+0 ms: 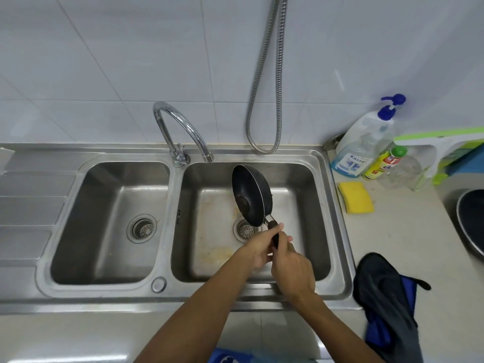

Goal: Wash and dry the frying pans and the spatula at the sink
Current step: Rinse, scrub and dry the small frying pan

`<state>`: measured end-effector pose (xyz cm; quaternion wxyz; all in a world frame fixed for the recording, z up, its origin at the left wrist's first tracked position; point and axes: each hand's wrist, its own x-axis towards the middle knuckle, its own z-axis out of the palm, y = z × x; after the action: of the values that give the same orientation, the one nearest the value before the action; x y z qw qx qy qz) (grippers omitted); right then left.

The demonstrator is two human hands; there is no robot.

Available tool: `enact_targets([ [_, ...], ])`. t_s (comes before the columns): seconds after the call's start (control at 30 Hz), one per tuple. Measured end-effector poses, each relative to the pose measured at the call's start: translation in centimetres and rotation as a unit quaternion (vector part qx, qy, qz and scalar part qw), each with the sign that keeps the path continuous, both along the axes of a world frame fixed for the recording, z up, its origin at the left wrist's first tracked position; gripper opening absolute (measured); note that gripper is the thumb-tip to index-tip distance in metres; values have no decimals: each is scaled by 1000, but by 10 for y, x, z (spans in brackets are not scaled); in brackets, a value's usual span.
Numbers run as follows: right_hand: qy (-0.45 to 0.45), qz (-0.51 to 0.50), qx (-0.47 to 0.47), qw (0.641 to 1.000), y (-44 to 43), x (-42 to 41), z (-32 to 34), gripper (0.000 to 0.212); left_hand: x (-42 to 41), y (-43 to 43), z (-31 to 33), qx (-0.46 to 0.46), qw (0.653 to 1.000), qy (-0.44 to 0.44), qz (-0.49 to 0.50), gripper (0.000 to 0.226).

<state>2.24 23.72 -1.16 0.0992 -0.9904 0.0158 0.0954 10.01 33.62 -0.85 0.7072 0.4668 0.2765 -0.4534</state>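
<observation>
Fingers (278, 227) of the left hand (258, 251) curl round the black handle (276, 241) of the pan (250, 196), one fingertip lying close to the metal neck. The right hand (293, 271) grips the same handle just behind, its fingers closed round the lower end, so both hands hold the pan and touch each other.

The pan is small, dark and tipped steeply on edge, with its inside facing left. It hangs in the air over the right basin (301, 179) of the steel sink (337, 258), its lower rim just above the drain (245, 231). A yellowish stain marks the basin floor. The left basin (104, 184) lies beside it, with its own drain.

Between the basins at the back stands the tap (180, 127), its spout curving over the right basin, near the pan's upper rim. A metal hose (264, 100) loops down the tiled wall behind.

On the worktop (408, 226) to the right lies a yellow sponge (356, 197), just beside the sink. Behind it stand a pump bottle (361, 145), a yellow bottle (385, 163) and a clear bottle (403, 171) — all close together. A second pan (471, 224) shows at the right edge, partly out of view. A dark cloth (385, 297) with blue in it hangs over the worktop's front edge.
</observation>
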Motion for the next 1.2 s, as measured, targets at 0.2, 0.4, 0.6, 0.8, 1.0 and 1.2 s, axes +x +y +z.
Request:
enact_targets([
  [0.2,-99,34,66,992,-40,36,23,30,2,-7,-20,86,989,-26,118,18],
  [0.4,-130,-154,-88,976,-169,120,-5,37,-21,17,-27,196,973,-85,84,12],
  [0.6,-7,-229,-27,973,-195,141,-12,43,-33,39,-22,271,947,-175,13,23],
  [0.8,-102,-182,51,977,-151,148,3,40,-37,50,-15,269,942,-197,-34,32],
  [1.0,-126,165,49,977,-24,143,5,51,-41,58,-8,328,911,-234,-91,37],
  [1.2,-82,193,-93,973,17,168,-4,47,-47,77,5,344,896,-266,-92,44],
])
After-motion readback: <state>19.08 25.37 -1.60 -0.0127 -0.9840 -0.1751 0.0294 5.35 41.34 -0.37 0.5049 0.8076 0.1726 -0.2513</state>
